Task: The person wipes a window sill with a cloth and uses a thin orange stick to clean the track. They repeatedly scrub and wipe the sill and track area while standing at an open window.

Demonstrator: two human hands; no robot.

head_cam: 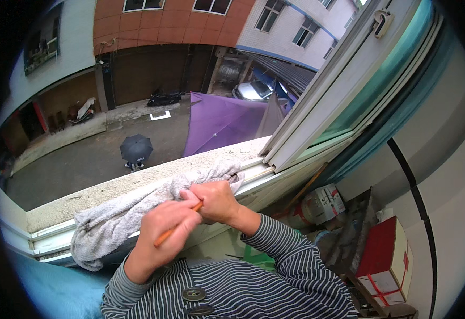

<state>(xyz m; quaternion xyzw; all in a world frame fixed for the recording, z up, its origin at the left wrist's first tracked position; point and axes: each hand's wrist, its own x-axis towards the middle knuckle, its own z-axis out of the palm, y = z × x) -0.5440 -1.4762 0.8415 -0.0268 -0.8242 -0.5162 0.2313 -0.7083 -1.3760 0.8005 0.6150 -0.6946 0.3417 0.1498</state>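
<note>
My left hand (164, 227) is wrapped around a thin orange-brown stick (164, 238), which looks like a wooden handle. It slants up to the right, into my right hand (218, 199). That hand is a fist around the stick's upper part, so the far end is hidden. Both hands are over a damp-looking grey-white cloth (113, 223), bunched along the white window track (53, 241). The cloth's twisted right end lies beyond my right fist, and its left end droops over the inner edge of the frame.
A sliding window sash (316, 99) stands at the right. Outside the rough sill (109, 187) is a drop to a street with a purple canopy (224, 123) and a person under a dark umbrella (137, 147). Indoors are a red-and-white box (384, 263) and blue fabric (57, 287).
</note>
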